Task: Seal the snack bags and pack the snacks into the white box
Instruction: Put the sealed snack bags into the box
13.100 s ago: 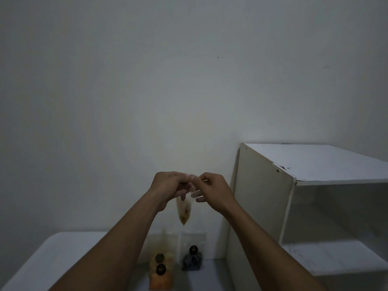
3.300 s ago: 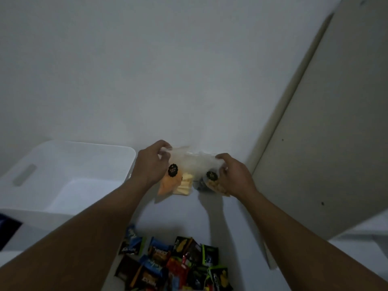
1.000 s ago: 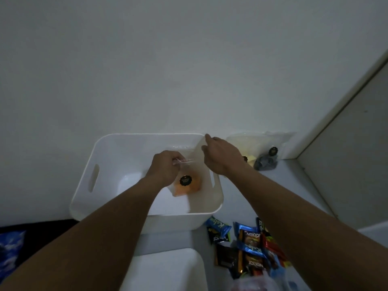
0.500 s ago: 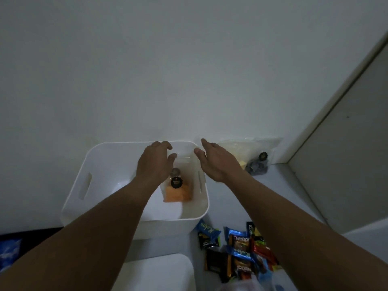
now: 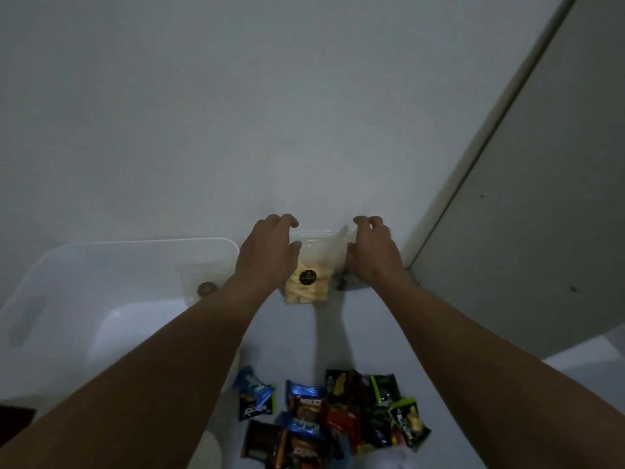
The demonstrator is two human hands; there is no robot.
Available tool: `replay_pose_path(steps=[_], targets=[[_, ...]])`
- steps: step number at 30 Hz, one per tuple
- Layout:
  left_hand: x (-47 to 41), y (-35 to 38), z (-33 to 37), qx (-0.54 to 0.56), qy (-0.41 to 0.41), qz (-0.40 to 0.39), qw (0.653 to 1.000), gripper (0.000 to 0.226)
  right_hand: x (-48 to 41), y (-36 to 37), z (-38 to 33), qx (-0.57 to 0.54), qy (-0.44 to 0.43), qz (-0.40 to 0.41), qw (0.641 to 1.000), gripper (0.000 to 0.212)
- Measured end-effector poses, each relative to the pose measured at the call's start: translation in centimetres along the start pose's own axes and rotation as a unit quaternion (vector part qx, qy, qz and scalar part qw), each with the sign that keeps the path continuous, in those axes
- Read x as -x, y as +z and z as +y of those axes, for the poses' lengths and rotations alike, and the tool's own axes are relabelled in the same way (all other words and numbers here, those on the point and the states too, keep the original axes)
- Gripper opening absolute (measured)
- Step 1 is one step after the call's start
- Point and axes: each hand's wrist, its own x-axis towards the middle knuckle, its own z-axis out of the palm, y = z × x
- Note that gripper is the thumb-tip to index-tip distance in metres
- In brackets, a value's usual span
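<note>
Snack bag of yellow sticks stands on the bench against the wall, just right of the white box. Left hand and right hand cup its top corners, fingers curved, not clenched; contact unclear.

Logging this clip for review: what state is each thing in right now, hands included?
White box: open-topped; holds one packed bag, blurred.
Yellow-snack bag: upright, outside the box; seal unclear.
Left hand: fingers curved at its top left corner; grip unclear.
Right hand: fingers curved at its top right corner; grip unclear.
Dark-snack bag: mostly hidden behind the right hand.
Wrapped snacks: loose pile, unpacked.
</note>
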Motion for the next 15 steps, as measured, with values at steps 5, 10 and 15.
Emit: replay_pose_path(steps=[5,10,15], targets=[[-0.6,4.9,2.0,0.061,-0.155,0.069,0.984,0.04,-1.9,1.4,4.8,-0.022,0.024,0.036,0.999,0.057],[-0.8,8.3,2.3,0.09,-0.258,0.128,0.953,0.041,-3.2,3.4,7.3,-0.046,0.018,0.078,0.996,0.05],[-0.9,9.3,1.9,0.025,-0.234,0.146,0.961,0.032,-4.1,4.5,9.0,0.018,-0.018,0.09,0.996,0.019]])
